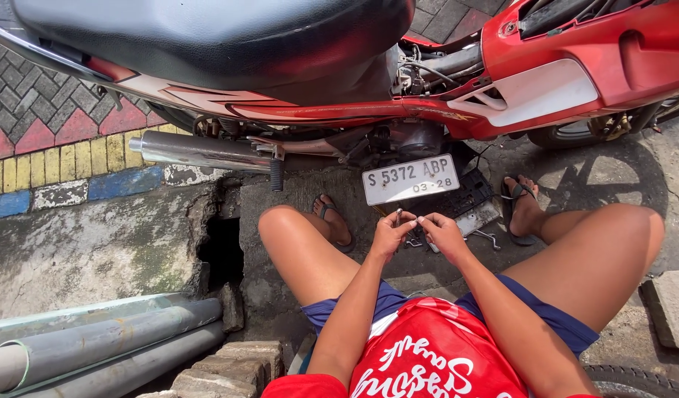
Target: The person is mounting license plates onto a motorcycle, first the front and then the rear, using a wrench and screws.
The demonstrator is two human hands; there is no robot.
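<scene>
while you squat beside the red motorcycle [546, 81], both of your hands meet in front of you between your knees, and the small metal part [397, 216] stands pinched in the fingertips of your left hand [389, 234]. it looks like a short bolt or bit, though it is too small to tell for certain. its long axis runs roughly upright, its tip pointing up toward the white licence plate [410, 179], which lies just beyond your hands and leans against the underside of the bike. your right hand [441, 232] is just beside the left, its thumb and forefinger closed together as if on something tiny; you cannot see from here whether anything sits between them. the left hand is the nearer of the two to the part, since it grips it, and the right fingertips are only a short gap to the side, at about the same height. a black plastic bracket [464, 197] lies on the ground under the plate, and a few small spanners [488, 237] rest on the concrete just right of your right hand, near your sandalled right foot [522, 210]. the exhaust pipe [199, 151] runs well off to your left.
</scene>
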